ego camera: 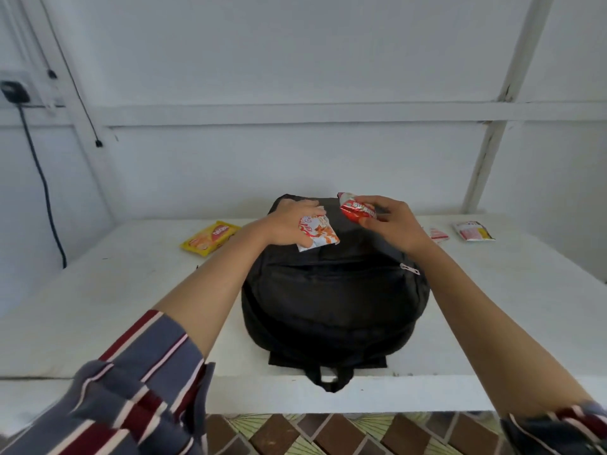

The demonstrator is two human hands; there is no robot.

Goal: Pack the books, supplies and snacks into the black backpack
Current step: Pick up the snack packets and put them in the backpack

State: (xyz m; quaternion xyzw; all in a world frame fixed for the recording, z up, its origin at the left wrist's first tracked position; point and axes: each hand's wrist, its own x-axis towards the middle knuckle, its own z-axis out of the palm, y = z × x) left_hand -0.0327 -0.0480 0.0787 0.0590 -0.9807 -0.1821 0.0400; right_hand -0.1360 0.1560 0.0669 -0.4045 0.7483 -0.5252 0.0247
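On the counter (131, 290) lies the black backpack (335, 300), front pocket apparently zipped. Over its far end, the left hand (289, 221) grips a white-orange snack packet (320, 233); the right hand (394, 224) pinches a red snack packet (356, 210).

Black backpack (335, 300) lies flat; orange-white packet (320, 233) and red packet (356, 210) above it.

White-painted wall (295, 60), crossed by one horizontal rail (295, 113). A slanted white beam (505, 93) stands at right, and another at left. Upper left: black adapter (14, 91) in a wall socket, dark cable (42, 178) hanging down toward the bench's left side. White bench (98, 290) set against the wall. Floor (328, 435): brown and green-patterned tiles, laid diagonally. Light even, soft.
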